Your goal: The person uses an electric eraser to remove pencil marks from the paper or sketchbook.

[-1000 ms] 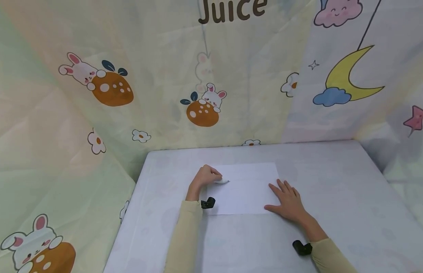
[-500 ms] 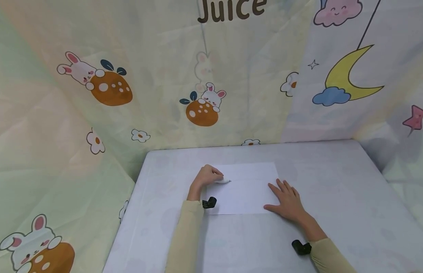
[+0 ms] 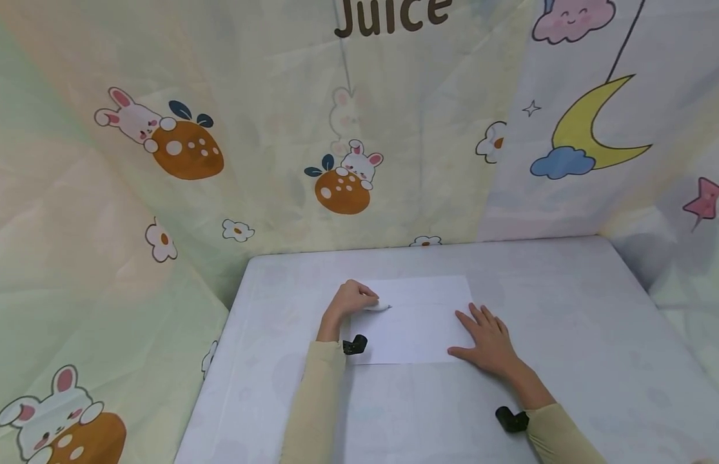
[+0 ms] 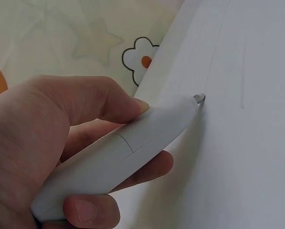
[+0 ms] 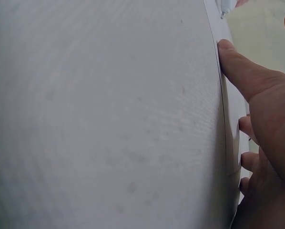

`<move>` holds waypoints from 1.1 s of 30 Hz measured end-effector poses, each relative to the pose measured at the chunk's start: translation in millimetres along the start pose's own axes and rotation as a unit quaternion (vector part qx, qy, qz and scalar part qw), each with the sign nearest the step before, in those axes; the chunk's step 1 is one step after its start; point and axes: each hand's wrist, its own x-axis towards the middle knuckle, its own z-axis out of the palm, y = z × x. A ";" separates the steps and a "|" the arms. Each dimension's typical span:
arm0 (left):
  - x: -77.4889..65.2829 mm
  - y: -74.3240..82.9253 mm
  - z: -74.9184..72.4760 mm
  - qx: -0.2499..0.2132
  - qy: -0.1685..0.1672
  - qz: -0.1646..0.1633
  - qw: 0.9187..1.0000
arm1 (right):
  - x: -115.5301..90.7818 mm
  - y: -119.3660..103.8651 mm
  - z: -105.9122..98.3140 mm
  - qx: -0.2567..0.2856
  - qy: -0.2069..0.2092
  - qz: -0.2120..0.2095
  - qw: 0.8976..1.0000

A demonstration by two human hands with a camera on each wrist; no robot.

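My left hand (image 3: 349, 299) pinches a thick white pen (image 3: 378, 307) over the left part of a white sheet of paper (image 3: 417, 338). In the left wrist view the pen (image 4: 147, 129) lies slanted between thumb and fingers, its short metal tip at the sheet's surface. Faint thin lines show on the paper near that tip. My right hand (image 3: 488, 345) rests with fingers spread on the sheet's right edge. The right wrist view shows its thumb on the paper's near edge, with the pen's tip end (image 5: 226, 8) at the top.
The sheet lies on a pale cloth-covered table (image 3: 568, 322). Behind and at the sides hangs a printed cloth (image 3: 266, 129) with rabbits, flowers and a moon. A black wrist device (image 3: 354, 345) sits beside the left wrist, another (image 3: 512, 420) beside the right.
Over the last second my left hand and the pen have shifted very slightly to the right on the sheet. The right hand and paper have stayed in place.
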 end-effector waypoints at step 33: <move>4.1 4.8 2.3 0.014 0.000 0.006 1.000 | 1.0 -1.6 -2.6 0.000 -0.009 0.004 1.000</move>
